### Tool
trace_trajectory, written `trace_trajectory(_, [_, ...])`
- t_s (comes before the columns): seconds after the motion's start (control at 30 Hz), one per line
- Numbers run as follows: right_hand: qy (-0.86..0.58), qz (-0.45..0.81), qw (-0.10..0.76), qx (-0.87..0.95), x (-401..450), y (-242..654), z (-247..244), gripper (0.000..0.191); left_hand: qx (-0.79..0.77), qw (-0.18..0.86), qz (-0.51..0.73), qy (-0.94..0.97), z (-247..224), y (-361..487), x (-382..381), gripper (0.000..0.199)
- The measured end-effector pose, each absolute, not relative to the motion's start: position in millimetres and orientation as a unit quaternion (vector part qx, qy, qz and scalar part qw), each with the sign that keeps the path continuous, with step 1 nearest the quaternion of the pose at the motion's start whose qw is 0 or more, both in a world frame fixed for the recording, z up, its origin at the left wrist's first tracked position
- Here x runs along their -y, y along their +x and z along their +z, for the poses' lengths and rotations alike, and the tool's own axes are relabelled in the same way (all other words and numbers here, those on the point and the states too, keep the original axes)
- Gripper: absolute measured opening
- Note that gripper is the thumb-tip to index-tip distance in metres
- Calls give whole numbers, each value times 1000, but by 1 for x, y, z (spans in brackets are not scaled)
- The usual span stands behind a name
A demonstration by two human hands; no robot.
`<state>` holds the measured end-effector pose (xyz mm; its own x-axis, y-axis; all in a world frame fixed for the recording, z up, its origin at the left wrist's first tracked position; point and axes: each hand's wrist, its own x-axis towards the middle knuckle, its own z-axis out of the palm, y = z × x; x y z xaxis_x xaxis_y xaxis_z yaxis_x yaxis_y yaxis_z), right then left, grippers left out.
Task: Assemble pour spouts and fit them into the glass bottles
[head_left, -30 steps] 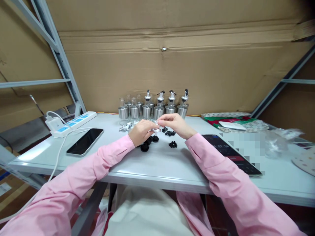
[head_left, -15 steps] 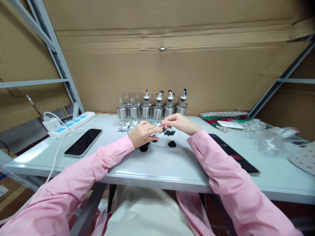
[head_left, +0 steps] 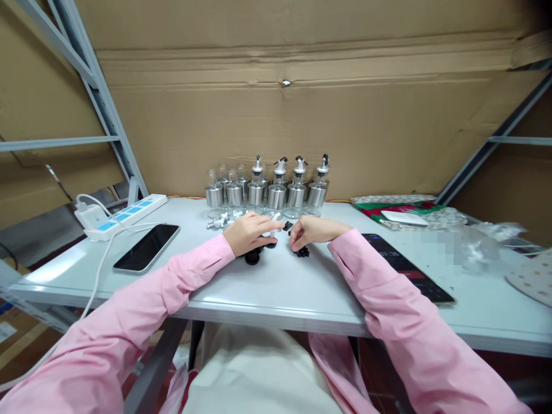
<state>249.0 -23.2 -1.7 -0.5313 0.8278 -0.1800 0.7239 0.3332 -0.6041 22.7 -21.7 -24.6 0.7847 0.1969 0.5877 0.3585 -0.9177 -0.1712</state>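
My left hand (head_left: pixel 250 233) is closed round a white pourer piece (head_left: pixel 275 224), held between thumb and fingers above the table. My right hand (head_left: pixel 308 231) reaches down to a small pile of black parts (head_left: pixel 303 252), its fingertips pinched together; what they hold, if anything, is hidden. Round black caps (head_left: pixel 252 257) lie below my left hand. Clear and white pourer pieces (head_left: pixel 221 221) lie to its left. Between my hands and just behind them are more small black pieces (head_left: pixel 287 226). Bottles with steel bands (head_left: pixel 276 197) stand in rows behind, several with pourers on top.
At the left lie a phone (head_left: pixel 147 248) and a white power strip (head_left: pixel 129 217) with cables. A tablet (head_left: pixel 409 267) lies by my right sleeve. Farther right are a patterned cloth (head_left: pixel 444 217), a white device (head_left: pixel 404 218) and clear plastic bags (head_left: pixel 478 247). Cardboard (head_left: pixel 302 126) stands behind the table.
My right hand has moved away from the white piece in my left hand, down to the pile of small black parts. My left hand still holds the white piece in nearly the same place.
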Motion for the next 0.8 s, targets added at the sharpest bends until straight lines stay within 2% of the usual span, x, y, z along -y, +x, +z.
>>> trace_trajectory(0.17, [-491, 289, 77, 818, 20, 246, -6, 21, 133, 153, -294, -934, -27, 23, 21, 38])
trace_trajectory(0.33, [-483, 271, 95, 827, 19, 241, -8, 26, 143, 159, -286, -934, -27, 24, 22, 40])
trace_trajectory(0.63, [-437, 479, 297, 701, 33, 235, 7, 40, 123, 170, -312, -927, -26, 24, 23, 38])
trace_trajectory(0.8, [-373, 531, 392, 652, 34, 235, 8, 35, 144, 141, -295, -934, -28, 24, 24, 39])
